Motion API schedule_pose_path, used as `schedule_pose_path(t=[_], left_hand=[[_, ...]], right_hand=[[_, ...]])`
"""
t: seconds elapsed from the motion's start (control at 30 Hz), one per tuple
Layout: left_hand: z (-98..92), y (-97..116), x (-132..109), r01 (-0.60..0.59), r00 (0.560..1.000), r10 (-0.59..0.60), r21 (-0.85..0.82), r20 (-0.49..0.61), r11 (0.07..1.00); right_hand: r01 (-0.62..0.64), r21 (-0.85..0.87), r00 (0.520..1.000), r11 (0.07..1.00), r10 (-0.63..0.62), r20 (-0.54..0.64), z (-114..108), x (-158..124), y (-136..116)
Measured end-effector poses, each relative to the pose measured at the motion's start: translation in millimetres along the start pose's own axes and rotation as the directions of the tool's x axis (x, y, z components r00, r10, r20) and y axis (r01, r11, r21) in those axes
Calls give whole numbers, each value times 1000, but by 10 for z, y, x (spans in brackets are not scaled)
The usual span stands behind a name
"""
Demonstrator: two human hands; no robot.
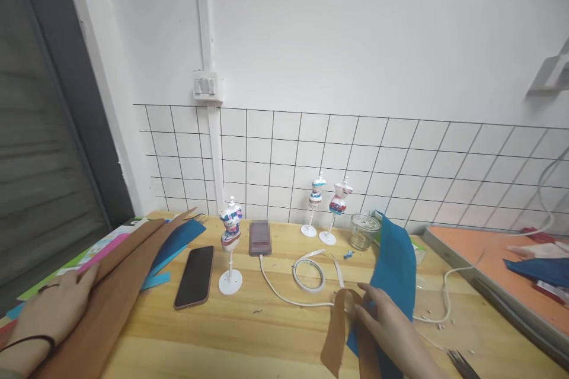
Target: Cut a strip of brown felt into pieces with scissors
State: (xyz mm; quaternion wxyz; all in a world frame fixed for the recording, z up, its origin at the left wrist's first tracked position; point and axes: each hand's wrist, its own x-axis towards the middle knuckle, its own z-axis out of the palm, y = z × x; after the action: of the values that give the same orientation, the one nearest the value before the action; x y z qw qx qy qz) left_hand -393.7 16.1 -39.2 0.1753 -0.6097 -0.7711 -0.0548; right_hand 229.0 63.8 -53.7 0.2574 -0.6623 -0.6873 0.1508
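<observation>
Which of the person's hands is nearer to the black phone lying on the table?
Left. The left hand rests on the brown sheet just left of the phone; the right hand is farther off to the phone's right, holding blue fabric.

Single head-worn view, looking forward and slightly down across the wooden table (275, 331) toward the tiled wall (400, 154); both hands enter close at the lower edge, the table's far side at mid-distance.
</observation>
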Motion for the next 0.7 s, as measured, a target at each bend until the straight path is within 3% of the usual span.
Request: schedule_pose_path(t=[0.1, 0.17, 0.23, 0.3, 0.37, 0.43, 0.47, 0.5, 0.57, 0.6, 0.63, 0.7], left_hand=[[-302, 303, -53, 31, 999, -25, 194, -37, 980], [-540, 584, -109, 70, 996, -59, 170, -71, 983], [-750, 950, -213, 22, 998, -22, 3, -62, 1000], [-901, 1407, -377, -53, 992, 88, -345, 85, 937], [-990, 1925, -574, -10, 935, 237, -647, 263, 762], [-1044, 2448, -752, 52, 848, 432, -860, 307, 508], [-1070, 2694, -821, 69, 803, 541, -940, 252, 334], [-1101, 2922, -875, 62, 791, 597, -988, 136, 142], [-1176, 3302, -956, 136, 718, 695, -974, -28, -179], [-1217, 3446, -991, 229, 658, 751, -935, -55, -270], [-1256, 3555, -1028, 338, 607, 793, -891, -39, -302], [-1307, 3669, -1115, 513, 540, 840, -811, 48, -283]], right_hand=[[28, 18, 999, 999, -28, 20, 25, 94, -100], [56, 32, 997, 998, -57, 43, -6, 96, -230], [84, 77, 994, 993, -89, 60, -75, 32, -438], [100, 209, 989, 973, -120, 85, -176, -95, -722], [59, 413, 977, 909, -137, 162, -305, -255, -1037], [27, 570, 962, 822, -176, 208, -450, -403, -1326], [12, 661, 955, 750, -205, 214, -524, -459, -1446], [-14, 738, 955, 674, -209, 209, -597, -496, -1544], [-92, 869, 966, 487, -167, 196, -726, -503, -1668], [-125, 909, 976, 397, -116, 185, -780, -471, -1690], [-145, 935, 984, 323, -54, 171, -823, -417, -1683], [-140, 959, 989, 246, 84, 122, -875, -258, -1578]])
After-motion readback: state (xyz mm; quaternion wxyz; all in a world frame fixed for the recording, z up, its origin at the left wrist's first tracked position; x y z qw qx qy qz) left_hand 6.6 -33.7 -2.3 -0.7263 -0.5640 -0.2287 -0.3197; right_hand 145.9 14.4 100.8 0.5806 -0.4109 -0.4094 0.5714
